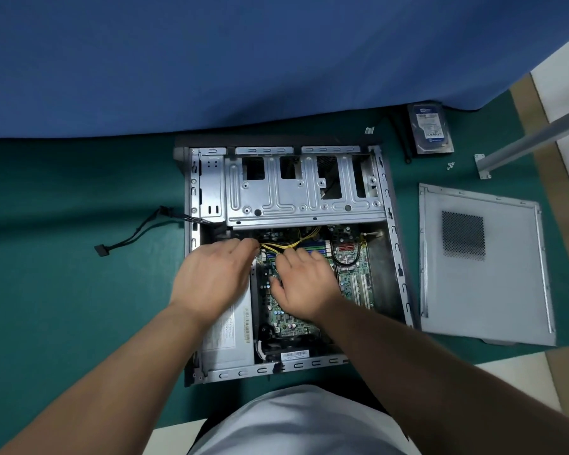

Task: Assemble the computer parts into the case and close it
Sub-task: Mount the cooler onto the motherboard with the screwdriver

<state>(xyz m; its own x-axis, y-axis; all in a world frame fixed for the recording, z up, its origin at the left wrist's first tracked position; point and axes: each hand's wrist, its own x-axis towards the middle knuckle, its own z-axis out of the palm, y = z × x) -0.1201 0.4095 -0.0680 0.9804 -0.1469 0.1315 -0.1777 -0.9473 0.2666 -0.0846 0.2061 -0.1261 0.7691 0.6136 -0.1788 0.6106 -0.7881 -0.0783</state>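
Observation:
An open grey computer case (pixel 395 244) lies flat on a green mat, its metal drive cage (pixel 296 192) at the far end. Inside are a green motherboard (pixel 355 274) and a silver power supply (pixel 227 336) on the left. My left hand (pixel 211 277) reaches over the power supply, and its fingertips pinch the yellow and black cable bundle (pixel 293 244). My right hand (pixel 304 284) rests palm down on the motherboard with its fingers curled at the cable's connector, which is hidden. The grey side panel (pixel 483 267) lies to the right of the case.
A blue-labelled hard drive (pixel 430 128) lies on the mat at the far right, with small screws (pixel 450 165) and a metal table leg (pixel 532 139) near it. A black SATA power cable (pixel 132 234) trails out of the case's left side. A blue cloth (pixel 243 60) hangs behind the case.

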